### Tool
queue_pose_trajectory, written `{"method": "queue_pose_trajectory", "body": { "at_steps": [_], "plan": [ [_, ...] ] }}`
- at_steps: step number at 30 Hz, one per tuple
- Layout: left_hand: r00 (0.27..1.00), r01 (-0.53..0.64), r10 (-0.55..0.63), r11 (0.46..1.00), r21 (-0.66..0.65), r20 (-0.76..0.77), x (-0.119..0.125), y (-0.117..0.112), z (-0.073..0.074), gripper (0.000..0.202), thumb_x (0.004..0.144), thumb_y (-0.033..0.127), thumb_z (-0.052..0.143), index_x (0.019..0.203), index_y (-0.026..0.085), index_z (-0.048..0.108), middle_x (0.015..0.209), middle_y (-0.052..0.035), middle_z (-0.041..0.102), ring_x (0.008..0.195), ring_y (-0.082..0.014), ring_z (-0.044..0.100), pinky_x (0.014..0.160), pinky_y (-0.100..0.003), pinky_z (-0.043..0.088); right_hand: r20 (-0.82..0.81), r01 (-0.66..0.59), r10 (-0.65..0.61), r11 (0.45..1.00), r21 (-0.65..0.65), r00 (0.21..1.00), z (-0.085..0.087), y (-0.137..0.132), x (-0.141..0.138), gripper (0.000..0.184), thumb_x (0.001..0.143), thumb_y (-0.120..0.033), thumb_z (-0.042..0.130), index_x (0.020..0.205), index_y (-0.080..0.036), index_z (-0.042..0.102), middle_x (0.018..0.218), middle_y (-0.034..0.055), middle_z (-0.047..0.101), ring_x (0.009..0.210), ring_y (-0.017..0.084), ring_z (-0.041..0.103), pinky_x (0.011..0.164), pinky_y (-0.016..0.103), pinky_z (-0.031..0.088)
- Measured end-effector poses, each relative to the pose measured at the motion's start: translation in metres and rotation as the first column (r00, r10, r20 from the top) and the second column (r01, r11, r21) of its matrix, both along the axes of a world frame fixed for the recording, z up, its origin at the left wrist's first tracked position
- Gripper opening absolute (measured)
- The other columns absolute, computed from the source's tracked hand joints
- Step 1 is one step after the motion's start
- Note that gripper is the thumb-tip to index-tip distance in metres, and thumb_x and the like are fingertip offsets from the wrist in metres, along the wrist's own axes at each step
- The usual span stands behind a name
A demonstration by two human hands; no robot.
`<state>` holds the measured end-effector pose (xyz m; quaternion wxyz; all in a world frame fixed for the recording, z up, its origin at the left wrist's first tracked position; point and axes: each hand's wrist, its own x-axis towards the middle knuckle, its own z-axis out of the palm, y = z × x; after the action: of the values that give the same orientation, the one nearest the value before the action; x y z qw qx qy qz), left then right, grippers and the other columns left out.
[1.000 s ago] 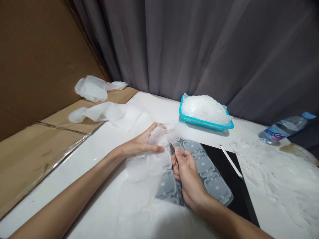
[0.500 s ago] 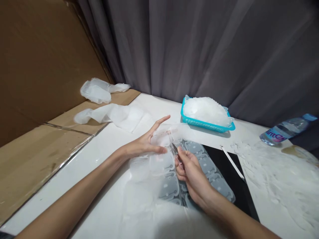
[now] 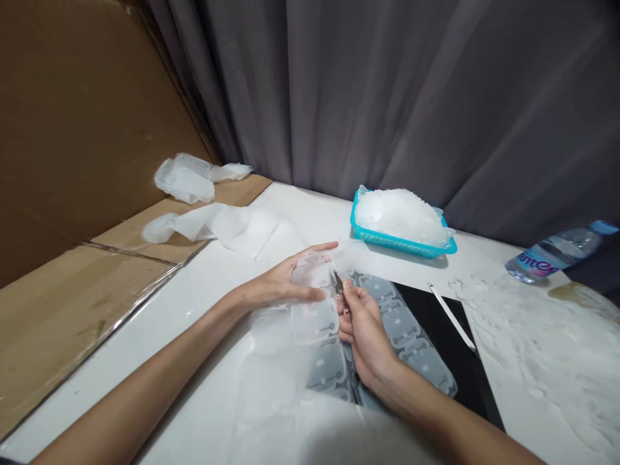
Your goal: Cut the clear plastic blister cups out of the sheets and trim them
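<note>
My left hand (image 3: 285, 279) curls round a translucent moulded silicone piece (image 3: 310, 271) at the top of a long sheet of the same joined pieces (image 3: 397, 326). My right hand (image 3: 362, 329) is closed on small metal snips (image 3: 338, 283), whose tips sit at the edge of the piece beside my left fingers. The sheet lies over a black mat (image 3: 450, 349) on the white table and runs down toward me, pale and blurred near the bottom.
A turquoise basket (image 3: 382, 240) heaped with cut translucent pieces stands behind the hands. A thin metal tool (image 3: 450, 316) lies on the mat. Scraps (image 3: 537, 349) cover the right of the table near a water bottle (image 3: 557, 250). Cardboard (image 3: 72, 278) with crumpled plastic lies left.
My left hand's fingers spread out half a second ago and have closed back over the piece. My right hand has brought the snips up closer to it.
</note>
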<state>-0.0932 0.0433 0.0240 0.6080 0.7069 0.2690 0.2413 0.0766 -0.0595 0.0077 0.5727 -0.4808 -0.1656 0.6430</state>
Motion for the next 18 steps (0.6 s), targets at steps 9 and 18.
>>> {"method": "queue_pose_trajectory", "body": {
  "at_steps": [9,18],
  "plan": [
    [1.000,-0.017,0.017,1.000,-0.015,-0.017,0.0007,-0.0013,0.0034,0.087,0.082,0.032,0.085,0.158,0.032,0.041,0.167,-0.0093,0.039,0.153,-0.0366,0.036,0.119,-0.051,0.041,0.060,0.027,-0.028,0.999,0.021,0.998,0.0030,0.0001,-0.0034,0.063,0.067,-0.069,0.084,0.085,-0.023,0.044,0.061,-0.0125,0.051,0.040,0.000,0.023,0.040,0.016,0.016],
    [0.999,-0.030,0.031,0.999,0.031,-0.024,0.0019,-0.0016,0.0058,0.088,0.081,0.034,0.086,0.157,0.033,0.041,0.164,-0.0075,0.041,0.150,-0.0351,0.039,0.118,-0.047,0.042,0.119,0.040,-0.046,0.998,0.049,0.992,0.0030,-0.0017,-0.0050,0.059,0.072,-0.069,0.081,0.086,-0.024,0.044,0.062,-0.0113,0.050,0.043,0.003,0.029,0.041,0.017,0.021]
  ]
}}
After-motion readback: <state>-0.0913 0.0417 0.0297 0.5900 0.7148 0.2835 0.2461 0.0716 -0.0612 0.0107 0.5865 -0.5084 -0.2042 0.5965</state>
